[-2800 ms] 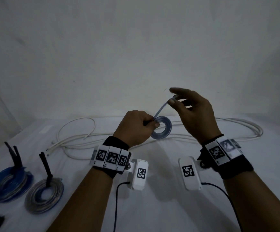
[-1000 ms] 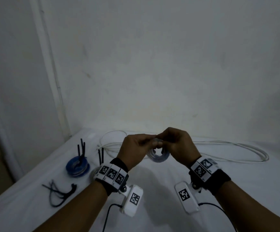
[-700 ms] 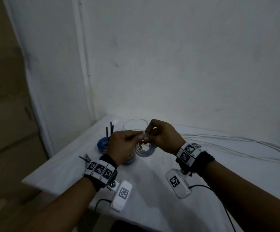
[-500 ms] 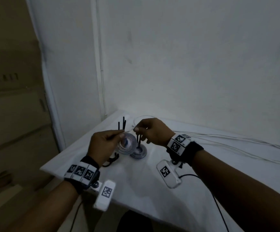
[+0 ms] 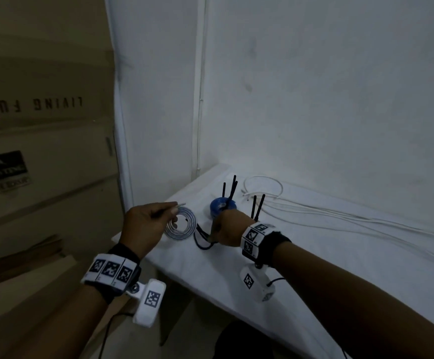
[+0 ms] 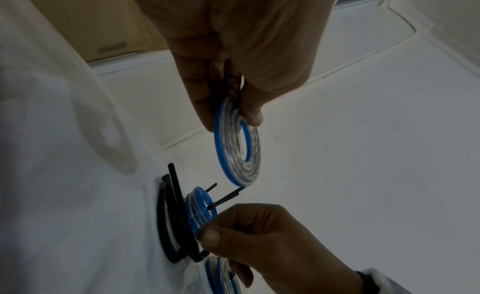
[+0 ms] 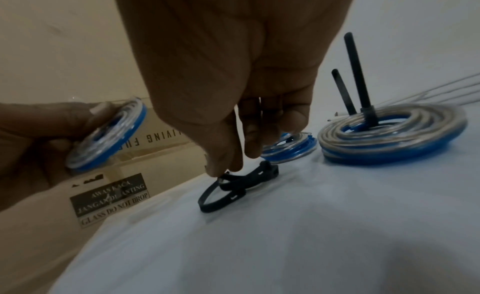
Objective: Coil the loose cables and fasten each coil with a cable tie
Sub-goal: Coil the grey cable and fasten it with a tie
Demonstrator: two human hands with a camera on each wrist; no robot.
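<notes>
Both forearms are bare, and each wrist wears a black band (image 5: 122,255) wrapped by a white strip printed with square black-and-white markers (image 5: 110,271). Below each wrist hangs a white, rounded camera housing (image 5: 149,303) bearing one more such marker, the left one joined to its band by a silver screw. A thin black cable (image 5: 275,280) leaves each housing.

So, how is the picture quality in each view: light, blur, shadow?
Head view: dim and grainy, walls bowed by the wide lens. Left wrist view: the held coil is motion-blurred and casts a soft shadow on the cloth. Right wrist view: the right hand is near and soft; the loose cable ties are slightly blurred.
</notes>
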